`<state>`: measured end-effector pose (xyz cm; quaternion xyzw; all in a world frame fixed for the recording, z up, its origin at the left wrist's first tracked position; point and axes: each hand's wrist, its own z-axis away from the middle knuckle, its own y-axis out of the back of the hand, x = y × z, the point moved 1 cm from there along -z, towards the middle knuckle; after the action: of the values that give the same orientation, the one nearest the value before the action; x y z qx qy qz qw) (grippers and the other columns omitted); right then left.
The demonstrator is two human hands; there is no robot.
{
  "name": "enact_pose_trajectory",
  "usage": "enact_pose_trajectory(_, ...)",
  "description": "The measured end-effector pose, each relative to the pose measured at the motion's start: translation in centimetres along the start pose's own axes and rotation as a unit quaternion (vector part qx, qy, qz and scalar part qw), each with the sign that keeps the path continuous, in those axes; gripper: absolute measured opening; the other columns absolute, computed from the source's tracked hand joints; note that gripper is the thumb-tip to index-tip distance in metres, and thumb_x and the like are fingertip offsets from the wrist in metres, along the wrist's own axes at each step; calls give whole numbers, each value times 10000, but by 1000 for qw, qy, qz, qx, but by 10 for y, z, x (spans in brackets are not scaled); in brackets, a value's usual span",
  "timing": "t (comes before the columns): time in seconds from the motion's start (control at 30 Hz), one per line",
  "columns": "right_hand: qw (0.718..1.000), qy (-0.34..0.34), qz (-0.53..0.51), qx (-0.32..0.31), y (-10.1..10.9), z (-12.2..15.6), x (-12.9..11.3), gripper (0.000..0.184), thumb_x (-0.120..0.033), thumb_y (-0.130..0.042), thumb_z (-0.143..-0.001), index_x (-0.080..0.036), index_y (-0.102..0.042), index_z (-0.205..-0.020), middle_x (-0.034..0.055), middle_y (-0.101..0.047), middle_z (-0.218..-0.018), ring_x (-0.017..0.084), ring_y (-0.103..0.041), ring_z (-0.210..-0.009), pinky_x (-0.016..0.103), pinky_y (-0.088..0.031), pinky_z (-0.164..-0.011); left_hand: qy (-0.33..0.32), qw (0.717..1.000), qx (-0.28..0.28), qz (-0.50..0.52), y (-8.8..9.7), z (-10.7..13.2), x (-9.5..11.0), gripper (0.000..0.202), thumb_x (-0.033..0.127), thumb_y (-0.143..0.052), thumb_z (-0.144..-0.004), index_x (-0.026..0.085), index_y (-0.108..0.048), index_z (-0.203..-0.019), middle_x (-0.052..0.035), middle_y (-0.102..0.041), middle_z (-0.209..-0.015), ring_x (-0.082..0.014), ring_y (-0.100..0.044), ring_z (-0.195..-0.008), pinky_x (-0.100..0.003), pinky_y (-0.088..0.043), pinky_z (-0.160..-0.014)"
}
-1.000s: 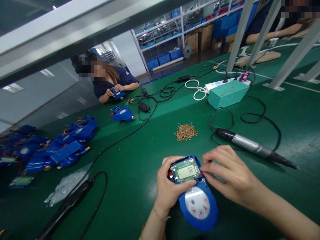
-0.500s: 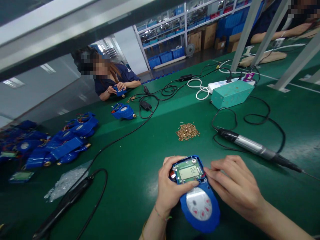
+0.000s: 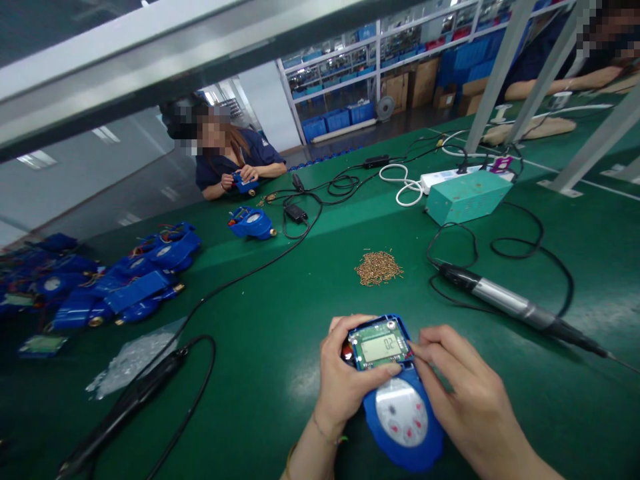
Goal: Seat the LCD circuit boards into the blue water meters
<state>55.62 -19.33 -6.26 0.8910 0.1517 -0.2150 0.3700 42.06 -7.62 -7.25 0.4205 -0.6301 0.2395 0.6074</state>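
Observation:
A blue water meter (image 3: pixel 376 417) with a round white dial lies tilted toward me, its upper housing uncovered. Inside that housing sits a green circuit board with a lit display (image 3: pixel 383 350) reading about 0.2. My left hand (image 3: pixel 345 380) grips the housing from the left, thumb across its lower edge. My right hand (image 3: pixel 465 387) is closed in a pinch at the housing's right edge, fingertips touching the spot where thin red wires (image 3: pixel 409 354) show beside the board. Whatever lies between those fingertips is hidden.
A pile of small brass-coloured screws (image 3: pixel 379 268) lies beyond the meter. An electric screwdriver (image 3: pixel 520 303) rests at right, near a teal box (image 3: pixel 470 197). At left are a plastic bag (image 3: pixel 135 360), a black corded tool (image 3: pixel 125 413) and several blue meters (image 3: pixel 135 290). A co-worker (image 3: pixel 240 157) sits opposite.
My right fingertips have shifted slightly at the housing's right edge, and the hand has turned a little more upright. My left hand keeps its grip on the meter. The whole view has moved slightly.

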Motion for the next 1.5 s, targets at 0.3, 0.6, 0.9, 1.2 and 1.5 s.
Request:
enact_pose_trajectory(0.3, 967, -197, -161, -17, -7, 17, 8, 111, -334, -606, -961, -242, -664, -944, 38, -594, -1106, 152, -605, -1055, 182, -497, -888, -18, 1000, 3, -3, -5, -1, 7, 516, 396, -901, -608, 255, -707, -1065, -28, -689, -1003, -234, -630, -963, -339, -480, -878)
enact_pose_trajectory(0.6, 912, -323, -253, -24, -11, 14, 15, 335, -549, -636, -870, -236, -733, -798, 87, -599, -1171, 261, -594, -1120, 320, -486, -918, -19, 998, -10, -62, -5, -1, 15, 553, 321, -921, -585, 253, -686, -1080, -49, -680, -1104, -280, -571, -1131, -433, -444, -1001)
enact_pose_trajectory(0.9, 946, -283, -156, 2, 1, 26, 24, 303, -514, -652, -869, -228, -732, -809, 65, -619, -1191, 258, -611, -1080, 299, -500, -793, -42, 991, -9, -128, -13, -3, 26, 586, 371, -945, -547, 254, -706, -1069, -14, -728, -1011, -240, -647, -1005, -538, -195, -1187)
enact_pose_trajectory(1.2, 970, -228, -75, 32, 11, 18, 6, 290, -450, -632, -914, -175, -716, -887, 84, -669, -1157, 242, -663, -908, 377, -548, -871, -78, 992, -25, -92, -16, -3, 20, 576, 409, -922, -581, 237, -694, -1082, -24, -759, -1052, -211, -682, -949, -355, -473, -928)
enact_pose_trajectory(1.5, 977, -209, -1, 44, 12, 17, -8, 428, -507, -578, -946, -121, -761, -950, 112, -694, -1192, 305, -700, -951, 396, -548, -868, -84, 994, 9, -74, -23, -2, 8, 555, 380, -926, -556, 226, -692, -1035, -55, -711, -1153, -241, -659, -1113, -371, -489, -1006)
